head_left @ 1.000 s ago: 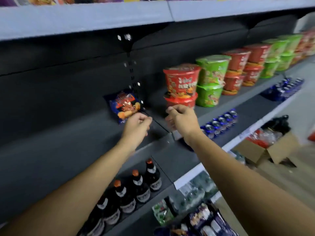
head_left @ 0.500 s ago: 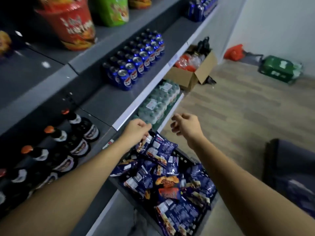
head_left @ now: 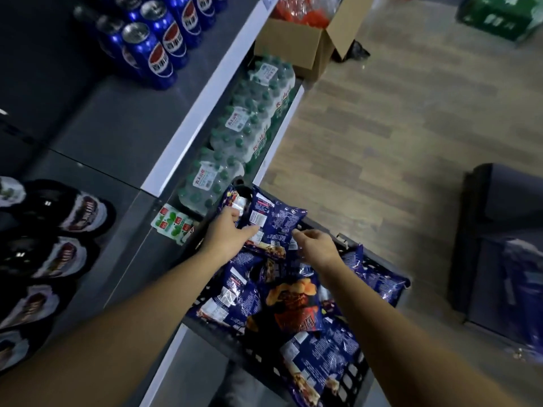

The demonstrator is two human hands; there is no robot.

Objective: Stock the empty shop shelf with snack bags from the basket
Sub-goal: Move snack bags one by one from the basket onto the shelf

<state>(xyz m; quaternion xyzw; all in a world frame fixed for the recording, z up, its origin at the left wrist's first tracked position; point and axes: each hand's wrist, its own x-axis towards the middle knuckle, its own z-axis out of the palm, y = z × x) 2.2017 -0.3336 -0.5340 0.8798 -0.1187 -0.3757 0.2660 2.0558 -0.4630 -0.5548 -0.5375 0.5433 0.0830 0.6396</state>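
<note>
The left hand [head_left: 226, 237] is gripping the top snack bag [head_left: 274, 219] in the basket [head_left: 357, 374] by its edge. The right hand [head_left: 318, 249], fingers half-bent, is hanging beside its corner, grip unclear. Slippery foil could be sliding free.

Person: two arms are in view, both bare along their whole visible length. The left hand [head_left: 226, 235] and right hand [head_left: 318, 249] are uncovered to the fingertips. Grey fabric [head_left: 235, 389] shows just below the basket [head_left: 352, 374]; whether it is the person's clothing cannot be told.
</note>
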